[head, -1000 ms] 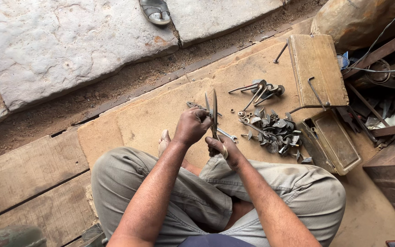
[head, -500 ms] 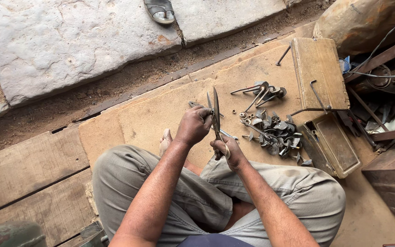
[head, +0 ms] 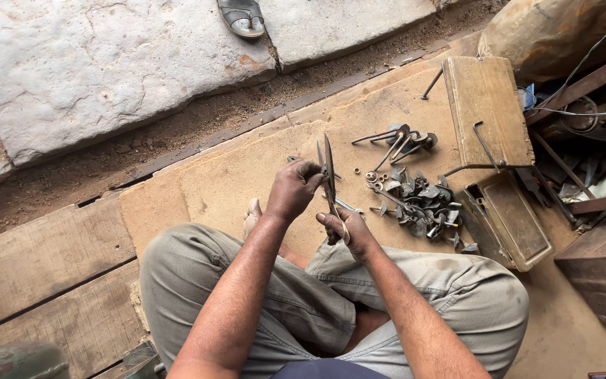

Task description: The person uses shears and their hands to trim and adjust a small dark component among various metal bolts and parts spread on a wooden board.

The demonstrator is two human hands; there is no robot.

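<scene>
I sit cross-legged on a board, holding a pair of long metal scissors (head: 327, 163) upright in front of me. My left hand (head: 293, 188) grips the scissors near the pivot, just below the two blades. My right hand (head: 346, 230) is closed around the handle end lower down. The blades point away from me and stand slightly apart. A pile of dark metal parts (head: 422, 200) lies just to the right of my hands.
An open rusty metal toolbox (head: 505, 217) with its lid (head: 485, 105) raised sits at the right. Loose tools (head: 398, 138) lie beyond the pile. Stone slabs and a sandal (head: 241, 15) lie ahead; clutter and wires fill the far right.
Both hands keep their hold on the scissors, which have shifted only slightly. The view has drifted a little.
</scene>
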